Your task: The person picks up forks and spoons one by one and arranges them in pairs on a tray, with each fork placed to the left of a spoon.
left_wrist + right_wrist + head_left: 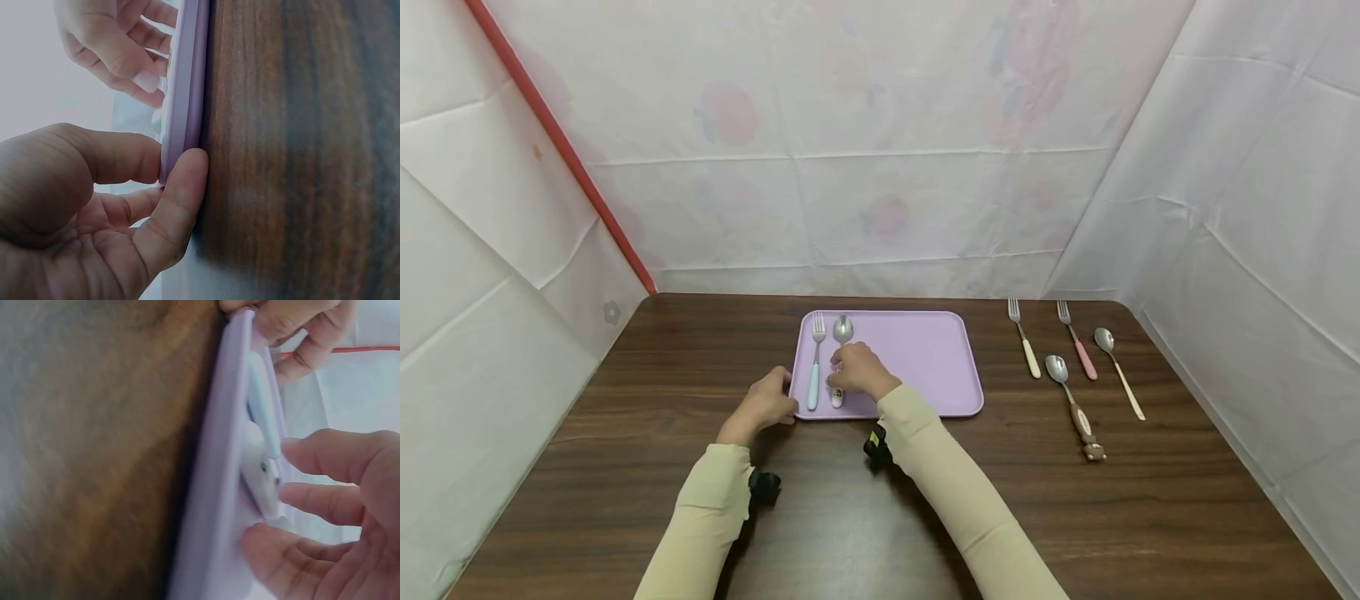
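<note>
A lilac tray [917, 358] lies on the table. At its front left corner my left hand [765, 402] pinches the rim [180, 106] between thumb and finger. A fork with a pale blue handle [813, 386] lies lengthwise along the tray's left side. Beside it lies a spoon [842, 327] whose white handle [259, 469] carries a small dark face print. My right hand [859, 371] hovers over that handle, its fingers parted around it; the right wrist view shows gaps between fingertips and handle. Part of the spoon is hidden under this hand in the head view.
Right of the tray lie a fork with a cream handle [1030, 357], a fork with a pink handle [1084, 360], a spoon with a brown bear handle [1081, 421] and a slim cream-handled spoon [1127, 387]. White patterned sheets [880, 200] enclose the table's back and sides.
</note>
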A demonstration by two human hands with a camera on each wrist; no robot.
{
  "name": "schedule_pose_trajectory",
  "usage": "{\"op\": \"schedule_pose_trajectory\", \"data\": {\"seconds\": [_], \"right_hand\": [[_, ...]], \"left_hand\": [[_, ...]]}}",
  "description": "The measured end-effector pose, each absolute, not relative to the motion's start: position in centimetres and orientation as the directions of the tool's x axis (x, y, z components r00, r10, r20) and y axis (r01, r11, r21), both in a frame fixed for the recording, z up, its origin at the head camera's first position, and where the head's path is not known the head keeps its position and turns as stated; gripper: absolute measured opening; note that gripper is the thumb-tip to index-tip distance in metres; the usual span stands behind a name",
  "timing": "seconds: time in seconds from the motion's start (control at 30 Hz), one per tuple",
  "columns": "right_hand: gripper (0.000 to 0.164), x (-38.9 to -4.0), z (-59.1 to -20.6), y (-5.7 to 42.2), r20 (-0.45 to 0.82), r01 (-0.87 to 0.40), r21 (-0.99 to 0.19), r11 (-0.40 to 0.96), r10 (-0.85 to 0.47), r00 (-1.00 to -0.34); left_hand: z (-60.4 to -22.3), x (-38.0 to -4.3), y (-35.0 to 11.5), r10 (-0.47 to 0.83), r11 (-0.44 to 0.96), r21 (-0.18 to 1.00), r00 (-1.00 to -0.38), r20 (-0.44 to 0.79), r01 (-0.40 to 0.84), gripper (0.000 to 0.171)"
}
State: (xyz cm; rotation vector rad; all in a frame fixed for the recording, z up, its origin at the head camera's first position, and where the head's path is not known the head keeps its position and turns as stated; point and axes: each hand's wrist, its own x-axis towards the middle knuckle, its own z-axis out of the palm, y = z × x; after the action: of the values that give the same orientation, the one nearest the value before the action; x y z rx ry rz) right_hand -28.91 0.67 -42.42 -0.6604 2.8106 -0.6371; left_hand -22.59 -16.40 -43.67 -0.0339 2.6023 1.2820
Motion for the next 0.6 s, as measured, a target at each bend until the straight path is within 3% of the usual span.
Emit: {"op": "schedule_pose_trajectory", "data": {"seconds": [0.1, 0.23, 0.43, 0.6], "right_hand": [[0.039, -29.7, -42.9, 1.1, -0.103, -0.443, -0.409, 0.798, -0.522, -0.846], [0.030, -29.4, -42.2, 1.4, -0.129, -0.515, -0.289, 0.807, -0.566, -0.814], [0.016, -27.6, -40.7, 1.7, -0.076, -0.497, -0.081, 0.864, -0.503, -0.861], [0.013, -27.4, -40.9, 1.9, -0.039, -0.498, -0.039, 0.867, -0.499, -0.866]], "left_hand": [[-43.7, -22.6, -16.4, 0.085, 0.619, 0.776, -0.971, -0.223, -0.125, 0.039], [-43.7, -22.6, -16.4, 0.080, 0.628, 0.768, -0.971, -0.225, -0.127, 0.039], [-43.6, -22.7, -16.4, 0.084, 0.632, 0.765, -0.971, -0.223, -0.121, 0.039], [-43.6, -22.7, -16.4, 0.086, 0.634, 0.764, -0.971, -0.222, -0.119, 0.038]]}}
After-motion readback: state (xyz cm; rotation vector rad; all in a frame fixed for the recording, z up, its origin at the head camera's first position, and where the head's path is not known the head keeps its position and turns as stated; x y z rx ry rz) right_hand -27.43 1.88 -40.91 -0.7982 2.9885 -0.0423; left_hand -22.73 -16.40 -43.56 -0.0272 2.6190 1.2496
